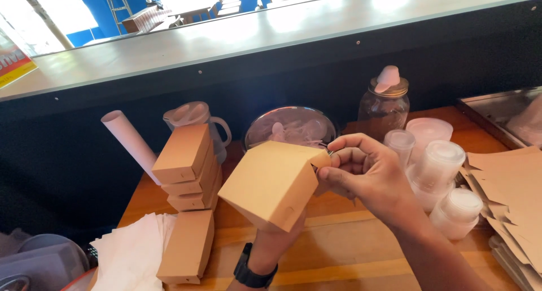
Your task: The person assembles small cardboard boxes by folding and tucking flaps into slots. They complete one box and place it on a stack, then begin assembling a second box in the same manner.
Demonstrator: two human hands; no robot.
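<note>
Above the wooden counter (350, 251), in the head view, I hold a brown cardboard box (270, 183) up in the air, tilted so one corner points down. My left hand (276, 237) is under it, mostly hidden behind the box, cupping its lower edge; I cannot tell how those fingers lie. My right hand (364, 175) meets the box's upper right corner, thumb and curled fingers pinching the flap there.

I judge the box light and hollow, its thin card stiff along the folds but easy to dent on the flat panels, so edges and corners are the places to grip, gently.

To the left, a stack of folded boxes (189, 169) leans beside a white paper roll (130, 141), with one more box (187, 247) lying below near white napkins (132, 254). To the right stand lidded plastic cups (440, 178), flat cardboard sheets (516, 195) and a glass jar (385, 101).
</note>
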